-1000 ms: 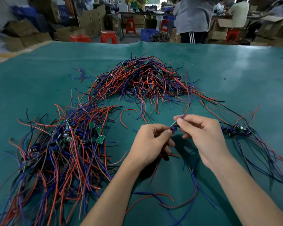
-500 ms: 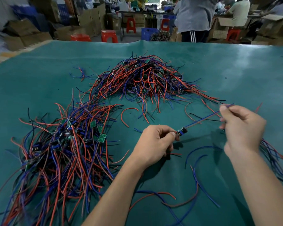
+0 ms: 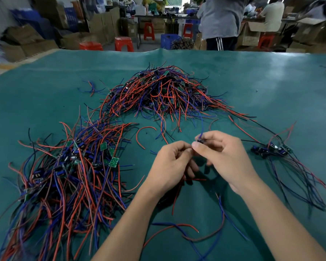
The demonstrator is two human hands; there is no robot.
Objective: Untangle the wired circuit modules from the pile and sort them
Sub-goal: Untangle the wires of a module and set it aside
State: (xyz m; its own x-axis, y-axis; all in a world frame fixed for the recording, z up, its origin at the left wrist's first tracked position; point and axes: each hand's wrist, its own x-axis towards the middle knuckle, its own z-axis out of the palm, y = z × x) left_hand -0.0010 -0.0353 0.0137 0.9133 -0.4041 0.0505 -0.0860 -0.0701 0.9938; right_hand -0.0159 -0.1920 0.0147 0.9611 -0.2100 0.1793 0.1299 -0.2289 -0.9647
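1. Right hand pinching small module at fingertips, mid-table, just above green mat. Left hand touching same spot, pinching wires under it; exact grip hidden.
2. Module sits btwn both thumbs, blue wire pointing up/away; other leads hang down toward body. Long axis approx. near-far.
3. Sorted group lies to the right, nearer right hand; likely drop side.
4. Far pile and left pile: thin flexible red/blue/black leads, small flat green rigid boards. Snag-prone.

Both hands on a wired module
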